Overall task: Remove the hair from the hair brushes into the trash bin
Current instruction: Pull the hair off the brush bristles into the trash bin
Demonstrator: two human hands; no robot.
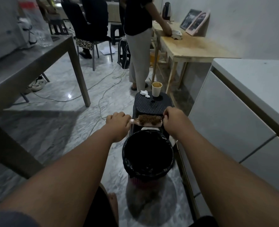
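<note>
A pink hair brush [149, 121] with brown hair matted in its bristles is held level above the far rim of the trash bin [127, 154], which is lined with a black bag. My left hand [118, 120] is closed around the brush handle on the left. My right hand [172, 117] is at the brush's right end, with fingertips pinched at the bristles there. Whether it has hold of hair is too small to tell.
A black plastic stool [152, 105] stands just behind the bin, with a paper cup [156, 89] and a crumpled tissue [144, 93] on it. White cabinets [233, 120] run along the right, a grey table [37, 63] stands at the left. A person [138, 46] stands beyond the stool by a wooden table [192, 46]. Cables lie across the floor.
</note>
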